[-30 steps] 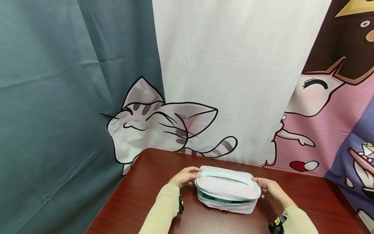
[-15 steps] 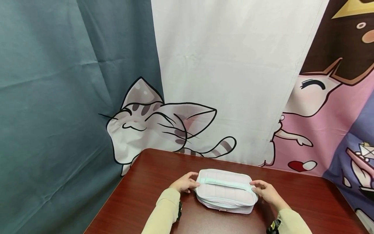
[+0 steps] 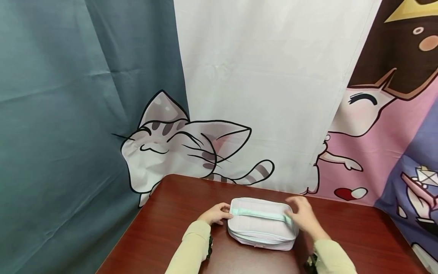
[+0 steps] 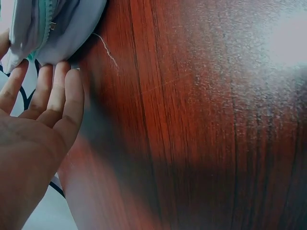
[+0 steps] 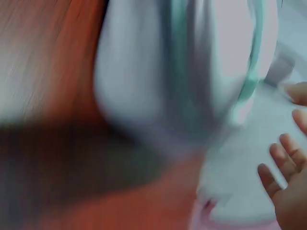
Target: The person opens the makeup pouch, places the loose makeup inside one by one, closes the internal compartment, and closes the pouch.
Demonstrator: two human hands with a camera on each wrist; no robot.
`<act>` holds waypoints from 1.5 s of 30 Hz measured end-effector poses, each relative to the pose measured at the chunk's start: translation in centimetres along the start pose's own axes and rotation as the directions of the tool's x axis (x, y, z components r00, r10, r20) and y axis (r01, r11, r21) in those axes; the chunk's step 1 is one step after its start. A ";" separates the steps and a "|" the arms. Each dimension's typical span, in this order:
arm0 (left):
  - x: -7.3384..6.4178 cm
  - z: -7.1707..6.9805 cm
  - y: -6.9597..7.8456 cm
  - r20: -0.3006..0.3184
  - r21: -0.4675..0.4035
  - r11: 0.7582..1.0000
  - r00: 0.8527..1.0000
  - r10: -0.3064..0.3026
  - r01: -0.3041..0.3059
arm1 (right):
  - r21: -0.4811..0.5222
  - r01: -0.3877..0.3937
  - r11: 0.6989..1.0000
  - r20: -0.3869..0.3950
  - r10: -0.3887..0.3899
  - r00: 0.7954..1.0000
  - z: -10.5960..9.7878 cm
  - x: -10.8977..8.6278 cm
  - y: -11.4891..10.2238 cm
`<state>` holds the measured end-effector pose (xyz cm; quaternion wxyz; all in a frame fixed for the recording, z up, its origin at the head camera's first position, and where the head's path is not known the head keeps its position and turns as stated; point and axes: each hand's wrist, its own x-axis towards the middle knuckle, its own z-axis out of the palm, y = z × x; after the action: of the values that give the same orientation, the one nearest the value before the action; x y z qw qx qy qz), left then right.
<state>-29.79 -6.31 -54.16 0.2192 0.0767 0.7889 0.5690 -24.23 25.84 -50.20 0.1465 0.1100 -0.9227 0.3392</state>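
Observation:
A pale pink-white zippered pouch [image 3: 260, 232] with mint trim lies on the brown table, its lid lowered over the body. A mint strap handle [image 3: 258, 214] crosses the lid. At the pouch's left end, my left hand [image 3: 215, 215] rests its fingertips against the side. The left wrist view has those fingers [image 4: 60, 91] fairly straight, with the tips at the fabric. My right hand [image 3: 305, 217] is raised over the right end, close to the strap's end, fingers spread and off the pouch. Motion blurs the pouch [image 5: 139, 72] in the right wrist view.
The reddish-brown wooden table [image 3: 164, 228] runs back to a hanging cloth [image 3: 273, 95] printed with a cat and other cartoon figures. A loose thread [image 4: 108, 50] lies beside the pouch.
The pouch's lid has come down over its front opening. My right hand has left the right end and risen inward over the lid. My left hand stays at the left end.

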 end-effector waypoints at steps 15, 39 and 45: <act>2.7 -0.8 0.8 -0.132 0.194 0.980 0.989 0.072 -0.045 | -0.223 0.198 0.955 0.220 -0.148 0.964 4.1 1.7 -3.9; 7.5 -1.0 -0.7 0.103 0.236 0.953 0.980 0.170 -0.190 | -0.168 0.169 0.971 0.158 -0.143 0.977 5.9 0.5 -3.6; 7.1 -1.1 -0.5 0.026 0.317 0.918 0.969 0.244 -0.239 | -0.151 0.148 0.977 0.201 -0.116 0.973 5.8 0.6 -3.6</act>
<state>-36.54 -4.80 -56.17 0.1265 0.2036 0.8561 0.4578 -24.82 19.32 -52.06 0.0881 0.1908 -0.9480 0.2390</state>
